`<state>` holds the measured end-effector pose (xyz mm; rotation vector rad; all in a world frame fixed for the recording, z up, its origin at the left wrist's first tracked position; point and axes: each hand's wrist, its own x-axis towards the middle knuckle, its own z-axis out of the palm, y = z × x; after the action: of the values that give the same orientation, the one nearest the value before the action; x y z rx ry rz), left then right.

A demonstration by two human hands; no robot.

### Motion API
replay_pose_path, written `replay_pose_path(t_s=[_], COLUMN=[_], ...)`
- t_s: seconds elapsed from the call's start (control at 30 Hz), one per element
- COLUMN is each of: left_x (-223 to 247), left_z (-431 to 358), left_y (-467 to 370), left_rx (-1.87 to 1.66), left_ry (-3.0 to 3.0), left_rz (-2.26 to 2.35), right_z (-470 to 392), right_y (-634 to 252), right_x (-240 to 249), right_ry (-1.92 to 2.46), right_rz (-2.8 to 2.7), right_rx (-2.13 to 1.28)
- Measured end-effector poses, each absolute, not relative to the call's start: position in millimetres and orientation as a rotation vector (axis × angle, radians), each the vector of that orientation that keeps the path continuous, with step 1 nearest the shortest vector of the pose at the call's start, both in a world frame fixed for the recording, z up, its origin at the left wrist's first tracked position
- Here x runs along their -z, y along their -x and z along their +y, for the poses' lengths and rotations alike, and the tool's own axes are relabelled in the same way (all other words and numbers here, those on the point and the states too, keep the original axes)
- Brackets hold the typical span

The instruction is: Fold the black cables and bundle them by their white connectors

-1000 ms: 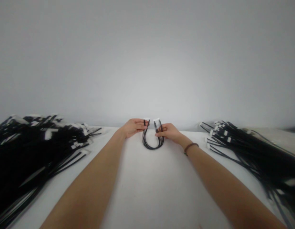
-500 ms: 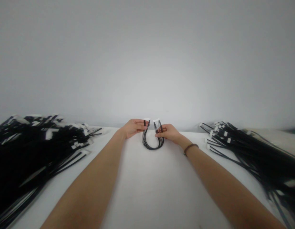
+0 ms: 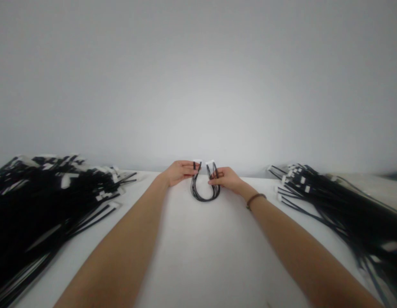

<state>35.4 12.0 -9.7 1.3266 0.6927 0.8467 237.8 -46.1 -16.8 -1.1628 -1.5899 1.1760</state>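
A black wire harness hangs bent into a U between my two hands. White connectors cap both of its ends, and these point upward, a small gap apart. My left hand pinches the wires just below the left connector. Below the right connector, my right hand grips the other end between thumb and fingers. A dark bracelet circles the right wrist. Whether the bottom of the loop touches the table cannot be made out.
On the left of the white table lies a large heap of black harnesses with white connectors. A second pile of similar harnesses lies on the right. A pale wall rises behind the table.
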Motion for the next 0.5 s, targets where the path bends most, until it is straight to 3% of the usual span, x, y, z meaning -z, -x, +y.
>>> replay_pose_path(t_s=[0.5], left_x=[5.4], left_z=[6.4], left_y=[-32.2], left_rx=[-0.840], left_ry=[-1.279], left_rz=[0.576], right_z=[-46.7], right_y=[-240.7], right_x=[16.1], right_ry=[1.173], right_rz=[-1.597], right_rx=[-1.150])
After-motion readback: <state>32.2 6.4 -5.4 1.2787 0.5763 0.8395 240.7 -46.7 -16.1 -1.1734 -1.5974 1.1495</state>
